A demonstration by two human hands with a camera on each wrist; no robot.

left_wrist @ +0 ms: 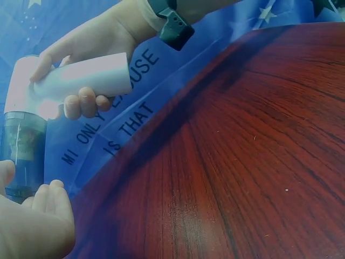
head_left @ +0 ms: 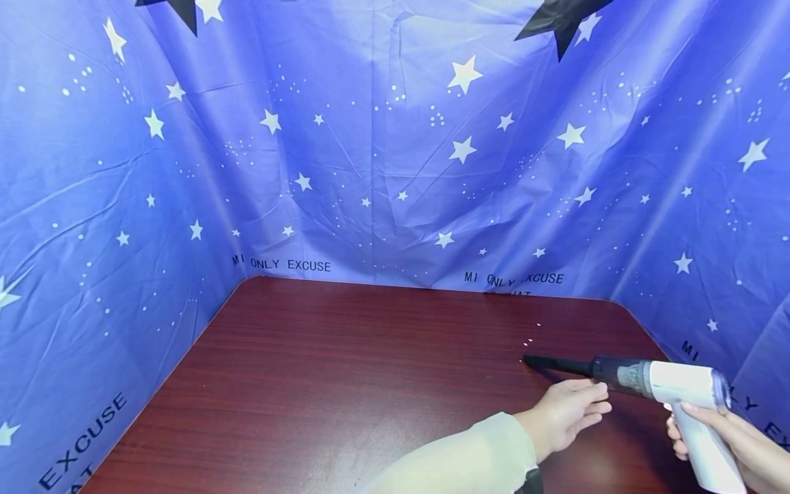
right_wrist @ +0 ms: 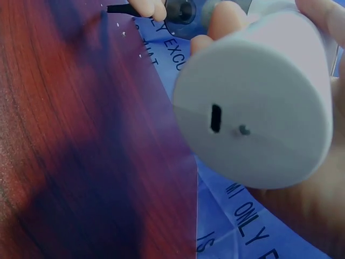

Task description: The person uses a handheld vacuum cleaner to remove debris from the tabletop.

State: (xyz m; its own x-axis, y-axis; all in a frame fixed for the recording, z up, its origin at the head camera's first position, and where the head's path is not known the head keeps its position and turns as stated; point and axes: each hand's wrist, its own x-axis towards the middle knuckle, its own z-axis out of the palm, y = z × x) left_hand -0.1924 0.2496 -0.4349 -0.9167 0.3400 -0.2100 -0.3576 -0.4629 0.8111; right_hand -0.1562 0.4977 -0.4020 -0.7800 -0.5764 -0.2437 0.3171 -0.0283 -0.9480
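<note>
My right hand grips the white handle of a handheld vacuum cleaner, fingers wrapped round it. The handle's flat end, with a dark slot, fills much of the right wrist view. Its clear grey dust cup leads to a slim black nozzle that points left, tip low at the tabletop. My left hand lies beside the front of the dust cup with loosely extended fingers, overlapping the nozzle's base. A few small white bits lie close to the nozzle tip.
The dark red wood-grain table spreads out to the left of the hands. A blue star-printed curtain with black lettering encloses its back and both sides. Tiny specks dot the tabletop in the left wrist view.
</note>
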